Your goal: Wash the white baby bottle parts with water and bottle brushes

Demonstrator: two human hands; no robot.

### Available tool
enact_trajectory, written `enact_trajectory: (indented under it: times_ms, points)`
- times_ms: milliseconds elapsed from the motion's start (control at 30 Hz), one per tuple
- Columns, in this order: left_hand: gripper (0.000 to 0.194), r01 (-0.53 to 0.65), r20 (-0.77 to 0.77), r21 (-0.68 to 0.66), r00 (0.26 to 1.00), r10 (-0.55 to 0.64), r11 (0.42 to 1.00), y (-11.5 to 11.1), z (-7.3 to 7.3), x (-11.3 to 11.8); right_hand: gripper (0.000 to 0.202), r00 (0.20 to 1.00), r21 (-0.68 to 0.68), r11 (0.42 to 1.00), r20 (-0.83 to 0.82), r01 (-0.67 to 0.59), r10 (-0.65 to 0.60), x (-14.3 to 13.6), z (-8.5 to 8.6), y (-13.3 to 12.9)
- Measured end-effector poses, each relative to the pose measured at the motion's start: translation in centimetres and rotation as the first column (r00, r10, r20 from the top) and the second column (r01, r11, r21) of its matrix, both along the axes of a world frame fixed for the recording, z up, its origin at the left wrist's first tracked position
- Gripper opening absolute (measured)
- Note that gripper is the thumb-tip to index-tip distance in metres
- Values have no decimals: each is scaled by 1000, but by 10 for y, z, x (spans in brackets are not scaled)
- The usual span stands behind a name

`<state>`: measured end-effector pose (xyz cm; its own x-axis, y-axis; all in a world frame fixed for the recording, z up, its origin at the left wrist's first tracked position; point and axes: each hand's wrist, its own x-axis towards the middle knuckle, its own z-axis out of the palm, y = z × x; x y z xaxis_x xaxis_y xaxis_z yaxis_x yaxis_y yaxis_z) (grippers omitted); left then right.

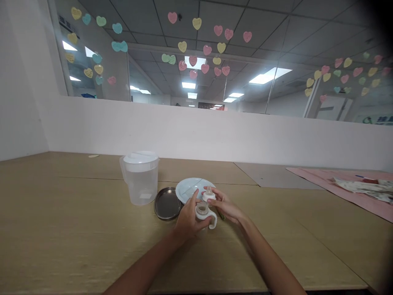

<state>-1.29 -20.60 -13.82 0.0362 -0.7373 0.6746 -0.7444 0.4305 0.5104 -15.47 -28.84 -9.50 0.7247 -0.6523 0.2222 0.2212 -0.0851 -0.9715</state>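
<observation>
One bottle (202, 209), its mouth uncovered, is in the left hand (186, 220) at the near side of a pale plate (186, 186). The fingers look wrapped around it, with the thumb reaching across the front to the curved white handle (214, 221), but a good chunk of the body is behind that hand and the bottom goes blurry, so we can't say if it's resting on the table (92, 229) or held just above.

The right hand (227, 207) has a white cap (209, 197) with a clear teat (209, 190) pinched between thumb and fingers, just behind the bottle's mouth. We can't really tell whether the two pieces touch, and some of the fingers are hidden behind the cap. Something thin and greenish (222, 216) pokes out under that hand, and we've got no clue what it is.

Left of the plate there's a round metal dish (168, 204); the two overlap from where we're looking, so contact is anyone's guess. Beside that stands a lidded, cloudy pitcher (141, 184), and we can't make out its contents. Way off right, a pink cloth (307, 176) carries a whitish bundle (362, 186), too smeary for us to name, cut off by the edge of view
</observation>
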Motion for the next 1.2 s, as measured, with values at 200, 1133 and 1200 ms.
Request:
enact_trajectory:
  times_ms: [200, 1133, 1200]
  points:
    - [82, 0, 32, 4, 999, 0, 1000, 2, 3, -1, 49, 995, 20, 999, -82, -48, 50, -7, 5, 3]
    - [77, -42, 79, -53, 996, 46, 998, 0, 0, 0, 46, 790, -124, 785, 197, 607, -580, 34, 23, -62]
    - [76, -52, 94, -65, 994, 58, 996, 1, 0, 0, 48, 743, -267, 694, 186, 668, -643, 37, 9, -67]
